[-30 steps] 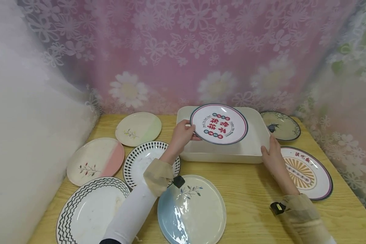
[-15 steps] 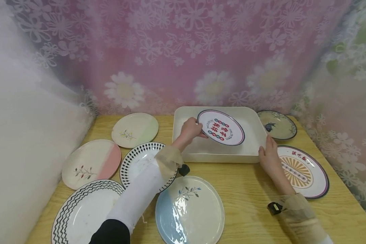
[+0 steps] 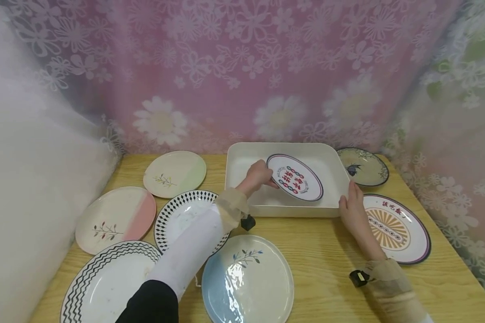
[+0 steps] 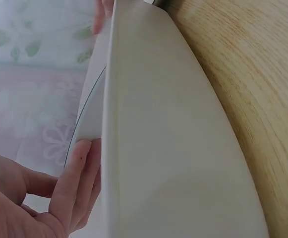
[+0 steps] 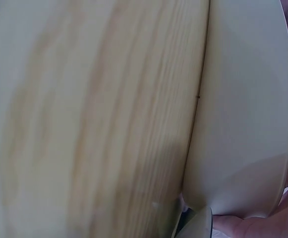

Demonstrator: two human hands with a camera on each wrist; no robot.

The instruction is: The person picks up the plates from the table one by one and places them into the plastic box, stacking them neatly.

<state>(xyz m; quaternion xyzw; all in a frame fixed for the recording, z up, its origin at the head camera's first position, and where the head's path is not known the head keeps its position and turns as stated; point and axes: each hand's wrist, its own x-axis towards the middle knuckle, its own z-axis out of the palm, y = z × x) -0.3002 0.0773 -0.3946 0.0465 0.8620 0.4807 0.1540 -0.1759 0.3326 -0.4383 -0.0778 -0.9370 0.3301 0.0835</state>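
Observation:
A white oval plate [image 3: 307,190] with red lettering and a dark rim tilts over the inside of a cream rectangular bin [image 3: 291,211]. My left hand [image 3: 259,174] pinches the plate's left edge. In the left wrist view, the fingers [image 4: 69,183] lie on the plate's underside, behind the bin's wall [image 4: 168,124]. Whether the plate's far edge touches the bin's floor, I cannot tell. At the bin's front right corner, my right hand [image 3: 353,213] grips the wall. The right wrist view has that hand's fingers [image 5: 267,225] at the corner, partly out of frame.
Left of the bin lie a green-and-cream plate [image 3: 178,172], a pink-and-cream plate [image 3: 113,215], a diamond-rimmed plate [image 3: 178,220] and a zigzag-rimmed plate [image 3: 109,287]. A blue-and-cream plate [image 3: 262,282] lies in front. Rightward are a sunburst plate [image 3: 400,224] and a patterned plate [image 3: 368,166].
My left hand has moved right and lowered the oval plate into the bin, tipping its right side down. The right hand has stayed on the bin's corner. The view has shifted slightly.

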